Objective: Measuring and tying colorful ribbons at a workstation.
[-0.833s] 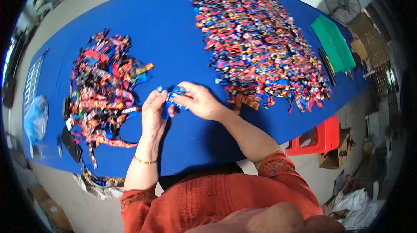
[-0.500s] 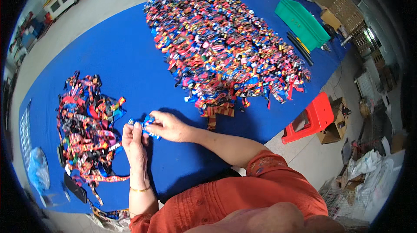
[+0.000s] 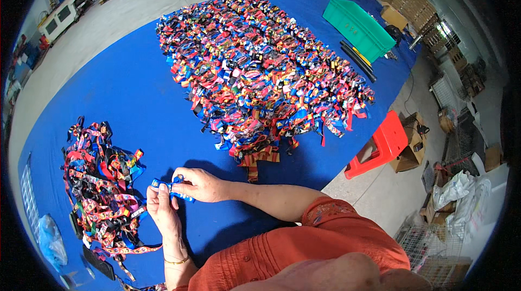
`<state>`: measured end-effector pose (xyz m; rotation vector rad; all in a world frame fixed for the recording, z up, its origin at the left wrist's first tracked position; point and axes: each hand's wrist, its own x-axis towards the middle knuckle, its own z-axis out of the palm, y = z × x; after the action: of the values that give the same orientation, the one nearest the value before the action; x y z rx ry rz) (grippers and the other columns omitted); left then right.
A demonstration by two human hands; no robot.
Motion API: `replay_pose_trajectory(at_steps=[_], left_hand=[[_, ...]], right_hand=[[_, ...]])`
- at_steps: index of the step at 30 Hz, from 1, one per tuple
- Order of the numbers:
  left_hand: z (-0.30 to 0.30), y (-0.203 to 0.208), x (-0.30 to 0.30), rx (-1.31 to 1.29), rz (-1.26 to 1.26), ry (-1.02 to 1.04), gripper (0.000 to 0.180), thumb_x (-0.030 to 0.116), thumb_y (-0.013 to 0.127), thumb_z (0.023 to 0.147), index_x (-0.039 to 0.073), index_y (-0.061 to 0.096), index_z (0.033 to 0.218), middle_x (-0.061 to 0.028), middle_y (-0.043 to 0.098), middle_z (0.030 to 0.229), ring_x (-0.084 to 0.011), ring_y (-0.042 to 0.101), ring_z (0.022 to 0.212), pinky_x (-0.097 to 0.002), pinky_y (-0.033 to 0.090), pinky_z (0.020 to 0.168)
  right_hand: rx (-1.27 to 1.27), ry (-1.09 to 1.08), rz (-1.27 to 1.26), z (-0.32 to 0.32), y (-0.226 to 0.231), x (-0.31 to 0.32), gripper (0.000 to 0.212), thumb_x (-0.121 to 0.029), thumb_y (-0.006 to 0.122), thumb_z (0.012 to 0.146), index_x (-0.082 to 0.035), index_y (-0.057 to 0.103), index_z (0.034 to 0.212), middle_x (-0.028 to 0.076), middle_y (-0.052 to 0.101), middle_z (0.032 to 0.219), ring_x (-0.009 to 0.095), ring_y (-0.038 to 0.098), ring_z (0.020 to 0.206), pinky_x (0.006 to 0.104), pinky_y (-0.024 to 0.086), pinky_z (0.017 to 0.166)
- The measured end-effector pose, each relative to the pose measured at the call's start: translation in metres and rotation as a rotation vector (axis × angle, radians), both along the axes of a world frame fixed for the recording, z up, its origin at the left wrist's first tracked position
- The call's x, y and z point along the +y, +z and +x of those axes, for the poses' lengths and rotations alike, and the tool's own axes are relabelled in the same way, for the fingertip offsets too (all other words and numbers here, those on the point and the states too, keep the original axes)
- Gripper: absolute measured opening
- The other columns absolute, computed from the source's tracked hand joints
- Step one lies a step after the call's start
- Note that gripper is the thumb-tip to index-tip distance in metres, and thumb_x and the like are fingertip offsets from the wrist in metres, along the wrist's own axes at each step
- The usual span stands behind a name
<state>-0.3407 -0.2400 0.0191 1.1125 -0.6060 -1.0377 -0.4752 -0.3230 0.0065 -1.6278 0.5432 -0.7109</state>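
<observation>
A blue printed fabric strap (image 3: pixel 184 197) is pinched between my two hands, above the blue-covered table. My left hand (image 3: pixel 162 208) is closed on its left part, with the thumb on top. Close beside it, my right hand (image 3: pixel 203 185) grips the strap with thumb and fingers, and a small fold sticks up between the hands. The fingers hide part of the strap. To the left of my left hand lies a loose, tangled heap of multicoloured printed straps (image 3: pixel 103 193). Beyond my right hand a large, dense spread of bundled colourful straps (image 3: pixel 260 68) covers the table.
On the blue tablecloth (image 3: pixel 119 90), a green plastic crate (image 3: pixel 358 30) stands at the far right beside dark rods (image 3: pixel 358 62). A clear blue plastic bag (image 3: pixel 51 242) lies at the left edge. A red stool (image 3: pixel 380 147) and cardboard box (image 3: pixel 411 147) are on the floor.
The view has shifted, so the table and heaps sit lower and further left. Both hands keep hold of the blue strap, and a fold of it now shows more plainly between them.
</observation>
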Motion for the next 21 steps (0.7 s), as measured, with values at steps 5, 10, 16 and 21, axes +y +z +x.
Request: replay_pose_trajectory(at_steps=[5, 10, 16, 21], left_hand=[[0.000, 0.000, 0.002, 0.012, -0.012, 0.022, 0.016, 0.016, 0.057, 0.098, 0.012, 0.050, 0.084, 0.0058, 0.050, 0.068, -0.0005, 0.035, 0.049, -0.0168, 0.026, 0.043], [-0.003, 0.006, 0.004, -0.098, 0.033, 0.062, 0.017, 0.018, 0.057, 0.098, 0.014, 0.049, 0.084, 0.0077, 0.046, 0.065, 0.0013, 0.030, 0.047, -0.0174, 0.021, 0.041], [-0.011, 0.009, 0.000, -0.101, 0.005, 0.021, 0.017, 0.020, 0.055, 0.099, 0.015, 0.049, 0.084, 0.0063, 0.052, 0.067, 0.0012, 0.036, 0.047, -0.0159, 0.027, 0.040], [-0.002, -0.003, 0.005, -0.192, -0.034, 0.055, 0.018, 0.020, 0.058, 0.098, 0.013, 0.049, 0.084, 0.0073, 0.044, 0.062, 0.0001, 0.032, 0.046, -0.0176, 0.022, 0.042]], right_hand=[[-0.007, 0.005, -0.027, 0.001, 0.001, 0.003, 0.020, -0.021, 0.058, 0.096, -0.003, 0.054, 0.102, 0.010, 0.060, 0.078, 0.016, 0.057, 0.070, 0.0325, 0.047, 0.062], [-0.023, -0.027, -0.005, 0.003, 0.003, 0.007, 0.019, -0.020, 0.059, 0.094, -0.002, 0.052, 0.097, 0.015, 0.061, 0.078, 0.024, 0.062, 0.070, 0.0375, 0.047, 0.062], [-0.138, 0.019, 0.300, 0.010, -0.005, 0.012, 0.017, -0.020, 0.052, 0.098, -0.004, 0.048, 0.097, 0.006, 0.059, 0.074, 0.013, 0.059, 0.062, 0.0291, 0.049, 0.054], [-0.139, 0.049, 0.556, 0.013, -0.002, 0.016, 0.013, -0.022, 0.055, 0.097, -0.010, 0.048, 0.096, -0.001, 0.051, 0.068, 0.006, 0.044, 0.050, 0.0241, 0.037, 0.042]])
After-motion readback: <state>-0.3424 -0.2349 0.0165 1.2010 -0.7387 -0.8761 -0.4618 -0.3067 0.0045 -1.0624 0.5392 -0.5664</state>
